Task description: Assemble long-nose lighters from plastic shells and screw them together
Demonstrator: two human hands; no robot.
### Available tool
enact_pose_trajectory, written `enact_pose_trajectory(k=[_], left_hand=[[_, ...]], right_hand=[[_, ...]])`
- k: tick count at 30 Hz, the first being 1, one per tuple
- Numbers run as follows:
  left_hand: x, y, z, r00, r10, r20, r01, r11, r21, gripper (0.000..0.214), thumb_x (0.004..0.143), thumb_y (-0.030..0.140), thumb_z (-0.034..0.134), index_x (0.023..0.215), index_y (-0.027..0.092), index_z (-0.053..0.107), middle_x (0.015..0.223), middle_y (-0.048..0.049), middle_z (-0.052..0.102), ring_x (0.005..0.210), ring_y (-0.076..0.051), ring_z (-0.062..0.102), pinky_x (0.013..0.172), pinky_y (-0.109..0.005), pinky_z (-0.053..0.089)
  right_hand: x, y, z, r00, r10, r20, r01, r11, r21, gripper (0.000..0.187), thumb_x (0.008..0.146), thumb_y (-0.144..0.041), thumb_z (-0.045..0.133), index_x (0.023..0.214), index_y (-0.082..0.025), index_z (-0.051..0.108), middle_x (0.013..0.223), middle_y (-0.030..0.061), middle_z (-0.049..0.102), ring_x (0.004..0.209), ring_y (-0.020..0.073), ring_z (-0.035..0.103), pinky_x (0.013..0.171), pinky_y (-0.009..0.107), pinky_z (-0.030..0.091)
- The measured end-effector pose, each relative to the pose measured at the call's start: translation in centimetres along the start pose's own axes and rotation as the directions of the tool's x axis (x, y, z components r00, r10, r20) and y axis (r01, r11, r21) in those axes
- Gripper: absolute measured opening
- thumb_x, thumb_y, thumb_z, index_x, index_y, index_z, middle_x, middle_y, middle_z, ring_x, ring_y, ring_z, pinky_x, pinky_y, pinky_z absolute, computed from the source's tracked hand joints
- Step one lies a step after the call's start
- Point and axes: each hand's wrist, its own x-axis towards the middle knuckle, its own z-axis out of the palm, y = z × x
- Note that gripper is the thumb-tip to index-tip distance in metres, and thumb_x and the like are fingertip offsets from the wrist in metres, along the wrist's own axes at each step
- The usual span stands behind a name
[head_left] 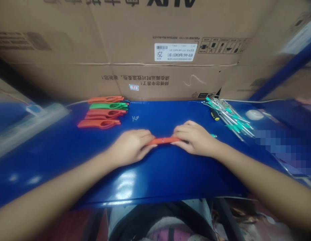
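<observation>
Tabletop [167,184], blue and glossy, with work in progress at its middle. The person's left hand [131,147] and right hand [195,139] grasp opposite ends of a slim orange piece [163,140], fingers and thumbs closed about it; its middle stretch shows between them, lying roughly level from left to right. Whether the piece touches the surface beneath or is held just above it, I cannot tell.

Far left of the hands: a row of four handle-like parts, laid side by side and pointing left to right. From far to near these are an orange handle [103,99], a green handle [108,106], a red handle [102,114] and a second red handle [98,124]. White marks [135,118] stand just right of the row.

Far right: a loose, slanting heap of metal rods [232,118] with teal parts among them. A yellow-and-black handle [215,115] lies against the heap's left side; a rounded white object [254,114] lies near its right. A small teal-tipped item [214,136] shows just beyond the right hand, partly hidden.

Background: printed cardboard [135,43], its lettering upside down, bearing a white label [175,52].
</observation>
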Motion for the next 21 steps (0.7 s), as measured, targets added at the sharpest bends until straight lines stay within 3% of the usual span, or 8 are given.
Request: enact_pose_trajectory(k=[7,13,17,21], left_hand=[[0.3,-0.8,-0.5,0.999,-0.028,-0.018,0.028,0.999,0.027,0.032,0.103,0.037,0.046,0.106,0.017,0.070,0.089,-0.0058,0.068,0.081,-0.020,0.064,0.069,-0.030,0.048],[0.2,-0.7,-0.7,0.996,-0.090,0.014,0.091,0.996,-0.025,0.034,0.104,0.042,0.042,0.106,0.017,0.066,0.094,-0.0062,0.068,0.081,-0.020,0.065,0.070,-0.031,0.049],[0.3,-0.4,-0.4,0.987,-0.162,-0.003,0.161,0.985,-0.067,0.033,0.103,0.042,0.043,0.122,0.018,0.055,0.111,-0.0072,0.068,0.087,-0.020,0.068,0.074,-0.032,0.052],[0.5,-0.3,-0.3,0.996,-0.084,0.023,0.083,0.996,0.031,0.039,0.100,0.048,0.052,0.127,0.020,0.054,0.111,-0.0063,0.068,0.090,-0.022,0.068,0.074,-0.032,0.052]], right_hand=[[-0.1,0.6,-0.5,0.993,0.104,-0.046,-0.104,0.994,0.015,0.016,0.094,-0.035,0.066,0.097,-0.020,0.070,0.091,0.0017,0.073,0.081,0.0173,0.064,0.079,0.032,0.036],[-0.2,0.0,-0.9,0.987,0.154,-0.052,-0.157,0.986,-0.061,0.024,0.099,-0.038,0.056,0.093,-0.018,0.067,0.083,0.0032,0.071,0.070,0.0175,0.057,0.074,0.031,0.035],[0.1,-0.7,-1.0,0.978,0.207,0.024,-0.202,0.972,-0.122,0.029,0.103,-0.036,0.046,0.092,-0.017,0.064,0.082,0.0052,0.069,0.070,0.0181,0.057,0.073,0.031,0.034],[0.2,-1.0,-1.1,0.964,0.241,0.114,-0.221,0.962,-0.159,0.035,0.105,-0.035,0.039,0.085,-0.018,0.062,0.080,0.0052,0.067,0.068,0.0180,0.057,0.065,0.030,0.030]])
